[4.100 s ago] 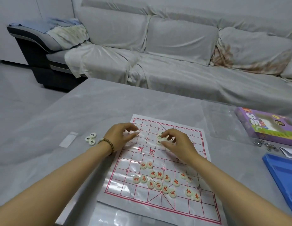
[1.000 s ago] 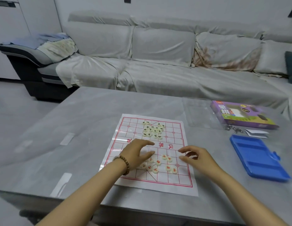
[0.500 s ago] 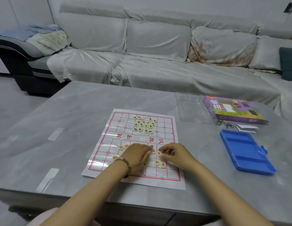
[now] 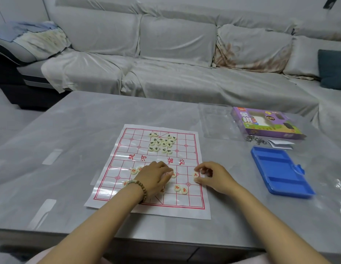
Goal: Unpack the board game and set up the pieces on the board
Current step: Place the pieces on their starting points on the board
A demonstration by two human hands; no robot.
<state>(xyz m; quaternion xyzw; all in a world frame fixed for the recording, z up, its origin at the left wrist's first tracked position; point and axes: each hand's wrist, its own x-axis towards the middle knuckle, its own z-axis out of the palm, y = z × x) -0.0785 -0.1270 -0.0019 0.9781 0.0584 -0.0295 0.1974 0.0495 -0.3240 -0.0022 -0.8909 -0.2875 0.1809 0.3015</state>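
Observation:
A white sheet board with a red grid (image 4: 127, 149) lies flat on the grey table. Several cream discs with dark characters (image 4: 162, 142) are bunched on its far half. Cream discs with red characters are scattered on the near half. My left hand (image 4: 156, 178), with a bead bracelet at the wrist, rests over the middle of the near half, its fingertips on a red-marked disc (image 4: 173, 174). My right hand (image 4: 213, 177) pinches another red-marked disc (image 4: 195, 175) between thumb and fingers near the board's right edge. Two more red discs (image 4: 180, 189) lie between my hands.
To the right stand the purple game box (image 4: 264, 122), a clear plastic insert (image 4: 215, 121), a small metal chain (image 4: 256, 139), a folded paper (image 4: 280, 144) and a blue plastic tray (image 4: 280, 172). A covered sofa (image 4: 175, 60) runs behind the table.
My right hand has moved out to the board's right edge with one red disc. The left hand has stayed over the near half, and red discs there are spread wider.

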